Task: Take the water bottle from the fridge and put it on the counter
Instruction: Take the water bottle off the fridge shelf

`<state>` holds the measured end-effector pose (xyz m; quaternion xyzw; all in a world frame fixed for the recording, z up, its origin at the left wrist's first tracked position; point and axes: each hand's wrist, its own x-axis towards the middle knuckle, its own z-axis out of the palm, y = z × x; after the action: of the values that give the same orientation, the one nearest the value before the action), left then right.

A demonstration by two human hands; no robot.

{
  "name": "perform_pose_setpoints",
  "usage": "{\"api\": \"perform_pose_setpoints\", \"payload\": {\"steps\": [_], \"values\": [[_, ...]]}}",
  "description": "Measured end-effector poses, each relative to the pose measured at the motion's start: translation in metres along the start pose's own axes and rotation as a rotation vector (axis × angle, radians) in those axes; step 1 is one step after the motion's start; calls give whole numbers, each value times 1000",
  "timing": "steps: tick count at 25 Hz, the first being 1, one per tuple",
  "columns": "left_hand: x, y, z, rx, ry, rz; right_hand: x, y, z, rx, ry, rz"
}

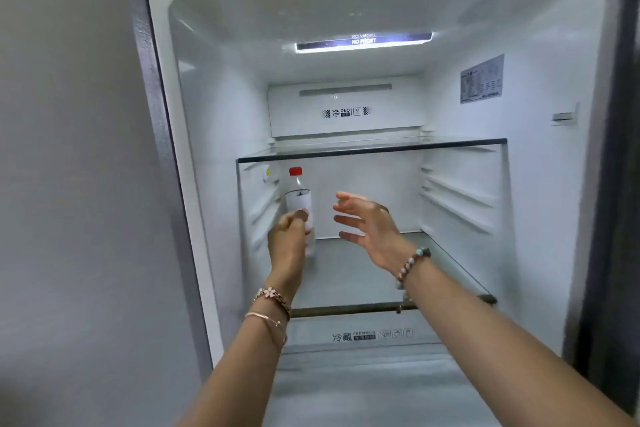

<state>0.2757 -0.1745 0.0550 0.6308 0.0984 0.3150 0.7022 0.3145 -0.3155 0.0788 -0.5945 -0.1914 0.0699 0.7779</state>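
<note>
Clear, smooth plastic water bottle (300,204) with red cap, upright at the left of a glass shelf (363,309) in the white fridge (214,87). Gripped low by the left hand (289,246), fingers curled round it. Right hand (370,225) just beside, fingers spread, empty; open shelf room to the right.

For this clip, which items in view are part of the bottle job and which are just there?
Part of the job:
water bottle, red cap, on the lower glass shelf
left hand, closed on the bottle
right hand, open, beside it

Just there:
upper glass shelf
sticker
light strip
</note>
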Motion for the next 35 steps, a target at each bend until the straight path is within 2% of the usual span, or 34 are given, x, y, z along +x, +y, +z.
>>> {"api": "perform_pose_setpoints", "payload": {"steps": [1,3,6,10,13,15,21,24,27,28,32,35], "values": [[20,-9,7,49,94,21,25,2,-1,-52,14,3],[58,-25,17,173,176,24,77,11,-1,-168,19,6],[107,-59,25,300,158,-28,143,35,4,-286,-18,46],[150,-93,25,384,131,-66,192,73,12,-327,-77,76],[162,-110,21,469,100,-112,205,88,22,-307,-128,93],[161,-121,16,470,68,-74,202,94,30,-285,-149,88],[127,-110,19,519,71,14,174,101,37,-512,-36,-41],[94,-97,10,421,-20,-14,146,89,32,-462,-23,-36],[53,-76,-3,171,-181,-113,103,70,24,-408,-61,-21],[39,-70,-5,74,-207,-183,87,62,22,-385,-69,-19],[-13,-39,-16,-270,-106,-690,18,19,19,-364,-90,2],[-58,-10,-31,-372,-122,-780,-35,-14,20,-347,-173,-13]]}}
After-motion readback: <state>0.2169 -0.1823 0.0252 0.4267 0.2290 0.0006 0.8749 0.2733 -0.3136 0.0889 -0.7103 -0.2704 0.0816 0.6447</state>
